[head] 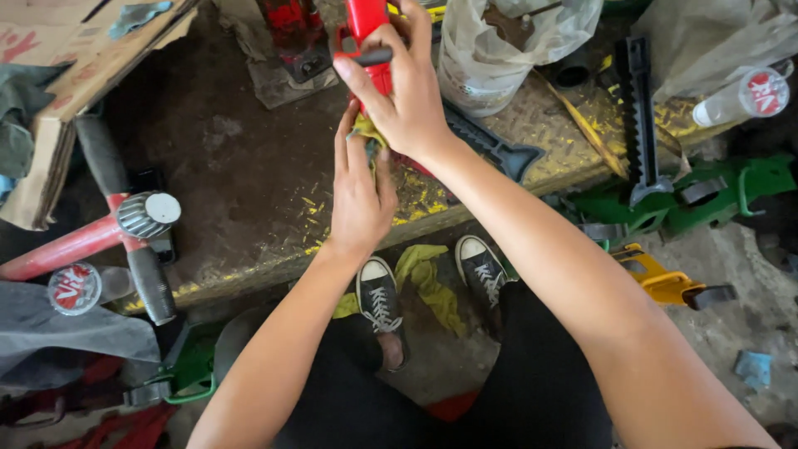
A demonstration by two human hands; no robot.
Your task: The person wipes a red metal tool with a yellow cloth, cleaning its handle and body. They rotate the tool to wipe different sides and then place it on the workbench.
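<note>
My right hand point(407, 87) grips a red tool point(366, 21) that has a black lever across it, held upright over a dirty metal platform point(249, 191). Just below it, my left hand point(359, 195) presses a yellow rag point(366, 129) against the lower part of the red tool. Most of the rag is hidden behind my fingers. Another yellow cloth point(428, 278) lies on the ground between my two black sneakers point(378, 295).
A white plastic bag point(499, 46) and a black toothed bar point(640, 108) lie on the platform's right side. A red jack handle point(91, 237), cardboard point(75, 58), green metal parts point(706, 195), a yellow part point(661, 278) and two capped bottles point(740, 96) surround it.
</note>
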